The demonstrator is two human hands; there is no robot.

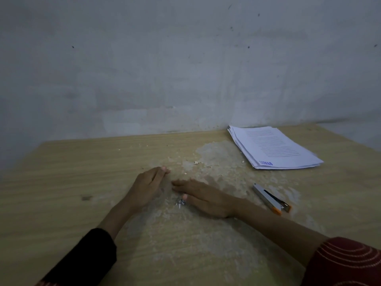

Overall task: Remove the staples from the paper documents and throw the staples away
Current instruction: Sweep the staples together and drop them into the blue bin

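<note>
Two hands lie on a wooden table (61,172), both released and grasping nothing. The left hand (151,181) stands on its little-finger edge with the fingers straight and together, the palm turned toward the right hand. The right hand (203,198) lies flat, palm down, its straight fingers pointing left, their tips near the left palm but not plainly touching it. The staples (181,202) sit loose on the bare tabletop as one small silvery cluster just beside the right thumb tip, in the gap between the two hands; they are too small and tangled to count. One stack of papers (274,148) lies well apart at the far right of the table, close to the wall (165,58). Its sheets are slightly fanned, and the top sheet shows lines of print and a blue word at the near edge. How many sheets it holds cannot be told. One grey stapler (272,200) with an orange end lies flat just right of the right wrist, between that arm and the papers. The tabletop around the hands is worn pale and scattered with whitish flakes. The left arm wears a dark sleeve (88,256), the right a red patterned sleeve (346,263).
</note>
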